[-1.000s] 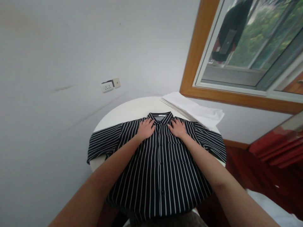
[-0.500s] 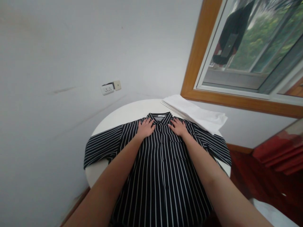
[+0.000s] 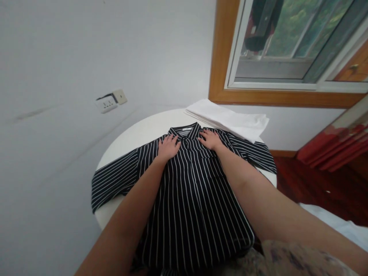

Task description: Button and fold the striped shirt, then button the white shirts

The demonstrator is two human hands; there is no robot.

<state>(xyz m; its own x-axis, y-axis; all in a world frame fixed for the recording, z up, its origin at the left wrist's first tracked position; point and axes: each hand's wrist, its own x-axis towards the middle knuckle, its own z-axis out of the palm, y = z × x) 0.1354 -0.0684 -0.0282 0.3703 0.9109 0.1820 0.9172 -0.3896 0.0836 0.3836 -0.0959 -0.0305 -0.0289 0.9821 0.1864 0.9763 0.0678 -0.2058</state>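
On striped shirt [image 3: 186, 191], both hands [image 3: 168, 147] [image 3: 209, 140] unmoved, view shifted

No text is legible, the white label [image 3: 186, 129] in the shirt [image 3: 188, 195] included.

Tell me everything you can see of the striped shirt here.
The striped shirt is black with thin white stripes, apparently soft fabric, with a collar and pale neck label. It lies front up on the white table, sleeves spread, lower end toward the camera. The left grip and right grip rest on it beside the collar.
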